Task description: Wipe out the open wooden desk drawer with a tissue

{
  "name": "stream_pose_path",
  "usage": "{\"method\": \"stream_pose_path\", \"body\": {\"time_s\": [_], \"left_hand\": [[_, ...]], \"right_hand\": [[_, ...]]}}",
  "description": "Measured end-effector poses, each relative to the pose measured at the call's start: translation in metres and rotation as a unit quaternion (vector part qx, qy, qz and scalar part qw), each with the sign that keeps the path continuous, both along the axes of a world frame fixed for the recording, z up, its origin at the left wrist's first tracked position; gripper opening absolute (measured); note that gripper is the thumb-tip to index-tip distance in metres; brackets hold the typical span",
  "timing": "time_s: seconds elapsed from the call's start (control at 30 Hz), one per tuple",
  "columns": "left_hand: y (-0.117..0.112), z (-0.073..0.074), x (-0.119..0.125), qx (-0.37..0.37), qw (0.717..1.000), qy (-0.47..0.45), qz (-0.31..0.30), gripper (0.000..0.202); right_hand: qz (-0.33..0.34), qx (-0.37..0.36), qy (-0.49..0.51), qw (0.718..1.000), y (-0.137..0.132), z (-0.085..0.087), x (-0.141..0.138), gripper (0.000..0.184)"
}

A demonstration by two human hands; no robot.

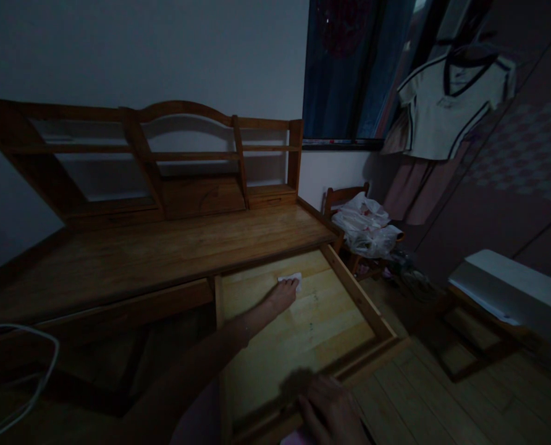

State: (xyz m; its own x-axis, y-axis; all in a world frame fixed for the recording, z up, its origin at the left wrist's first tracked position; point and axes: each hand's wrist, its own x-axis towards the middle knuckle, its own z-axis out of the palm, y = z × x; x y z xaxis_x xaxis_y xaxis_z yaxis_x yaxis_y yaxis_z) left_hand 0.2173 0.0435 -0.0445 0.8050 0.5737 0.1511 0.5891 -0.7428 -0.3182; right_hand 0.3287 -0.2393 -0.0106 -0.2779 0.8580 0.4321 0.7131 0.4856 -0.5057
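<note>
A white cloth (298,279) is lying inside the far half of the open drawer (335,315). The left hand (285,295) is holding it under bent fingers. The right hand (333,406) is resting at the drawer's near edge; its closure cannot be determined. The desk (187,244) is standing beyond.

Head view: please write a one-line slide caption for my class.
Left hand holds a white cloth or tissue inside an open drawer, right hand at its front edge.
</note>
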Motion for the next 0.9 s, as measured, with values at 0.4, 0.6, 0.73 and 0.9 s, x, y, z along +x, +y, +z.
{"method": "stream_pose_path", "body": {"time_s": [0.4,0.6,0.73,0.9], "left_hand": [[-0.046,-0.001,-0.008,-0.035,0.993,0.023,-0.113,0.033],[-0.079,-0.011,-0.001,-0.058,0.979,0.026,-0.195,0.03],[-0.101,-0.017,0.004,-0.063,0.966,0.018,-0.25,0.03],[-0.113,-0.025,0.009,-0.103,0.943,0.009,-0.315,0.024]], "right_hand": [[0.011,-0.033,-0.002,0.999,0.0,-0.004,0.001,0.021],[0.005,-0.016,-0.001,1.0,0.001,-0.005,0.001,0.024],[-0.001,-0.03,-0.005,1.0,0.0,-0.006,0.0,0.023],[0.007,-0.023,0.0,1.0,0.0,-0.009,0.0,0.021]]}}
